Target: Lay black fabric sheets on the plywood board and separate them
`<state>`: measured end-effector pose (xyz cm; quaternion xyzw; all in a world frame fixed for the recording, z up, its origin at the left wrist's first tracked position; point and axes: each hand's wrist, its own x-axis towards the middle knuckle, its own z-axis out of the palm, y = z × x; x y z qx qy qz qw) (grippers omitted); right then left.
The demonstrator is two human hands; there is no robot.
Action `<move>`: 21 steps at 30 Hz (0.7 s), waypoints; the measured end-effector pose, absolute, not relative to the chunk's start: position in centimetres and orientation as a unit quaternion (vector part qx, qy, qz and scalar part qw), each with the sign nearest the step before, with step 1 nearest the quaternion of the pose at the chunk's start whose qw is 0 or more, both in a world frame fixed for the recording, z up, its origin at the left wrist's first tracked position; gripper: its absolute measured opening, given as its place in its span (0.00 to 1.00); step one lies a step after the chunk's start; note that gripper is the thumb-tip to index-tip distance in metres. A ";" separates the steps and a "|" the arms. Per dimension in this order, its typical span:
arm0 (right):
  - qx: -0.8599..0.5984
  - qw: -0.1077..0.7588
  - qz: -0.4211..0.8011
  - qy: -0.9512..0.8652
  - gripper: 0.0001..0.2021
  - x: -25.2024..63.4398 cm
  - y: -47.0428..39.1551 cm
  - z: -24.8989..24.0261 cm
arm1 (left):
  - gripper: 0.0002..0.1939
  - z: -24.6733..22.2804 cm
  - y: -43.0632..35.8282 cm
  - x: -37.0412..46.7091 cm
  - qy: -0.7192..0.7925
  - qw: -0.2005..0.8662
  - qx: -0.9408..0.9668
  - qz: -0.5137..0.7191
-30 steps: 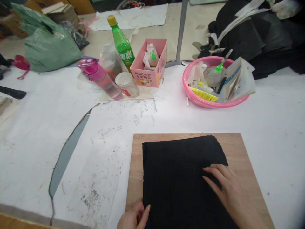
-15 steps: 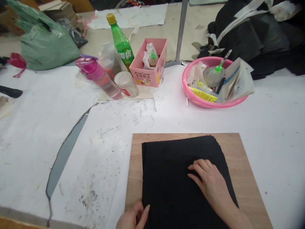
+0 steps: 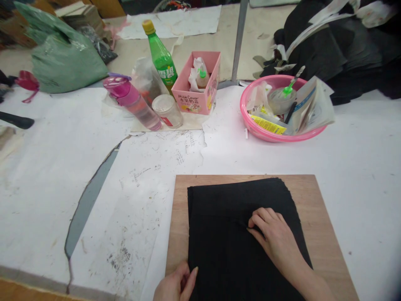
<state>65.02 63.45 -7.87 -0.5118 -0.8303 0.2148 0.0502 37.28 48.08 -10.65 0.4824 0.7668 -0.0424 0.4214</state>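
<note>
Black cloth and left hand, both cropped at six o'clock; right hand, forearm cropped at five; dark fabric pile, cropped at two; scribbles, central, too small to read

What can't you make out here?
All in the head view:
Near edge of the black cloth: cut off by the picture's bottom.
Layers pinched by the right hand: hidden by its fingers.
Writing on the white paper: too small.
Base of the green bottle: behind the pink box.
</note>
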 end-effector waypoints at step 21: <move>-0.466 0.143 0.220 -0.845 0.04 66.2 61.6 -9.8 | 0.19 -7.3 56.6 37.5 0.735 0.252 0.600 0.188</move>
